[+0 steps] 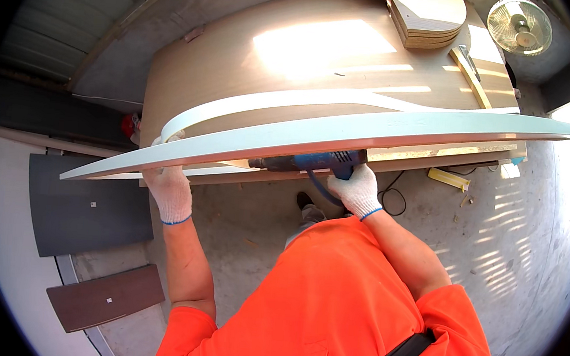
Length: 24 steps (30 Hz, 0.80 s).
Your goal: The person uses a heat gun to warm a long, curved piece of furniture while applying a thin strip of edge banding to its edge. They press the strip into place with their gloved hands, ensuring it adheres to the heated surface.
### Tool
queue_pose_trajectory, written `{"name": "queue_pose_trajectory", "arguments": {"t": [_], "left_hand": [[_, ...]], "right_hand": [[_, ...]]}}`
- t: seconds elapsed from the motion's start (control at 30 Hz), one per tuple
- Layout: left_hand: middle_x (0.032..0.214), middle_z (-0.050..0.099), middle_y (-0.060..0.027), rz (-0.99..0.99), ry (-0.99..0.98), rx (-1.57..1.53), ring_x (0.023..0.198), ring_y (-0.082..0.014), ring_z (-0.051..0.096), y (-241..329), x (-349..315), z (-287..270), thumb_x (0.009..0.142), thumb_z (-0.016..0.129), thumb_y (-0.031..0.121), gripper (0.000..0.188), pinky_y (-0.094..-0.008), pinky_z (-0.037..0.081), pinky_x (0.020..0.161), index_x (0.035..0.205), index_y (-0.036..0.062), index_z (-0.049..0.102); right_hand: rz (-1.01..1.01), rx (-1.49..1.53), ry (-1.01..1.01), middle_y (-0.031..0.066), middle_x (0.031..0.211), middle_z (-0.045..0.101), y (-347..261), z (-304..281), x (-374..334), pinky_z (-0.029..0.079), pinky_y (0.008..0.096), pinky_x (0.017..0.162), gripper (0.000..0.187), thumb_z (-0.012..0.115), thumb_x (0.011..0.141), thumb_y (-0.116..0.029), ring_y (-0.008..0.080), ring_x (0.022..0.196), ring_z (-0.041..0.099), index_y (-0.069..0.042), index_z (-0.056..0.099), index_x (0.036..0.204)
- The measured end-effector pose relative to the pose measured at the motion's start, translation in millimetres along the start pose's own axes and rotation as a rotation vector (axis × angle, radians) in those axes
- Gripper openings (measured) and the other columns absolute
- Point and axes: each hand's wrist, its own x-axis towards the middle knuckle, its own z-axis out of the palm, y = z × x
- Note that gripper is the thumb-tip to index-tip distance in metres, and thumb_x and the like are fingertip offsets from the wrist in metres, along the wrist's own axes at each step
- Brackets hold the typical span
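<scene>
I see the long white board (342,132) cross my view, both its ends reaching past the edges of the table (220,66). On the board's near side, the right hand (356,189) is closed around the handle of the blue heat gun (316,160), its nozzle pointing left. The left hand (169,190), at the board's left part, is half hidden; what it grips I cannot tell. Beyond the board curves a white strip (271,98). Between board and orange shirt (350,290), a gap shows floor (248,218).
</scene>
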Motion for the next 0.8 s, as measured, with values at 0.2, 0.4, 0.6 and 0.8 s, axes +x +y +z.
{"name": "queue_pose_trajectory", "arguments": {"t": [0.2, 0.4, 0.6, 0.8], "left_hand": [[0.107, 0.073, -0.0075, -0.012, 0.004, 0.011, 0.105, -0.0155, 0.064, -1, 1, -1, 0.105, 0.068, 0.011, 0.021, -0.0308, 0.048, 0.097, 0.115, -0.0047, 0.077], [0.108, 0.073, -0.0086, -0.003, 0.029, 0.041, 0.105, -0.0165, 0.065, 10, 0, 5, 0.105, 0.069, 0.013, 0.022, -0.0321, 0.049, 0.099, 0.114, -0.005, 0.078], [0.109, 0.074, -0.0091, -0.007, 0.041, 0.008, 0.105, -0.0173, 0.065, 11, -2, 7, 0.105, 0.068, 0.012, 0.022, -0.0323, 0.05, 0.097, 0.113, -0.0055, 0.078], [0.111, 0.074, -0.0099, 0.007, 0.04, 0.092, 0.106, -0.018, 0.066, 6, -1, 3, 0.104, 0.068, 0.009, 0.021, -0.0324, 0.05, 0.098, 0.116, -0.0057, 0.078]], "right_hand": [[-0.015, -0.011, -0.017, 0.0224, 0.092, 0.078, -13, -7, -1, 0.06, 0.0482, 0.086, 0.038, 0.075, 0.077, -0.033, 0.0437, 0.097, 0.075, -0.006, 0.076, 0.104], [0.01, -0.173, 0.071, 0.0233, 0.098, 0.078, 14, 8, 12, 0.06, 0.0489, 0.087, 0.043, 0.073, 0.076, -0.03, 0.044, 0.099, 0.075, -0.007, 0.074, 0.113], [0.016, -0.172, 0.105, 0.0227, 0.101, 0.078, 23, 16, 14, 0.06, 0.049, 0.089, 0.045, 0.073, 0.077, -0.031, 0.0441, 0.101, 0.075, -0.007, 0.073, 0.115], [0.05, -0.118, 0.037, 0.0221, 0.101, 0.079, 8, 7, 13, 0.059, 0.048, 0.09, 0.044, 0.074, 0.077, -0.033, 0.0439, 0.101, 0.075, -0.007, 0.074, 0.112]]}}
